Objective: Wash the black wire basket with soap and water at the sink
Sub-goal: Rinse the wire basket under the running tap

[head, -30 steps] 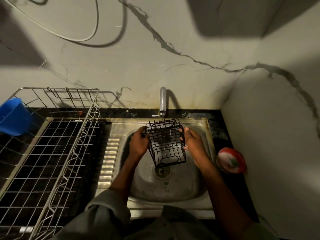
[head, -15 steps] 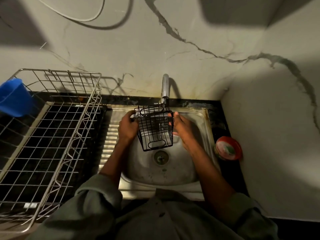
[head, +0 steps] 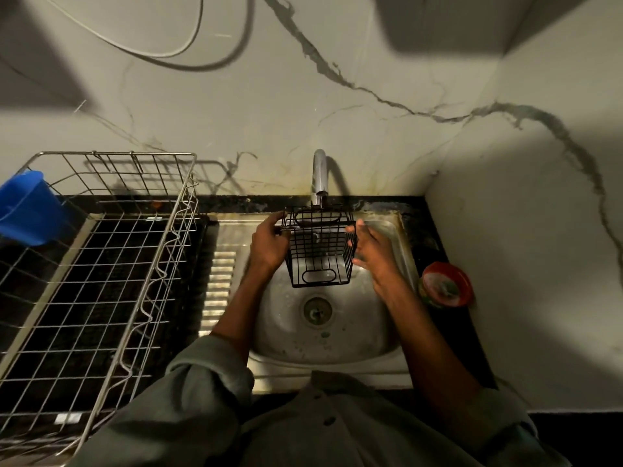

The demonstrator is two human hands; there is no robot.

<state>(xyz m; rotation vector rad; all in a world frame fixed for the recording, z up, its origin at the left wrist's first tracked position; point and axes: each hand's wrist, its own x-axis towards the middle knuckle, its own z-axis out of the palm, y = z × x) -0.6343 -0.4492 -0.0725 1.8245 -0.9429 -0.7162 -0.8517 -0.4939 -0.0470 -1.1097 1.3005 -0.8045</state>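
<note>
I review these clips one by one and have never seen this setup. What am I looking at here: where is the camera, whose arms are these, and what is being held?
No machine here: a person wears a wide-angle camera on the head, looking down at their own arms. Both hands hold a black wire basket over the steel sink, right under the tap. The left hand has a grip on its left rim; the right hand is at its right side. To the left stands a metal dish rack with a blue cup; to the right sits a red round tub.

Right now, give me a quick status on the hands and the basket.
Left hand grips black wire basket at its rim. Right hand holds the opposite side. Basket held over sink, under tap. Nothing in the way.
</note>
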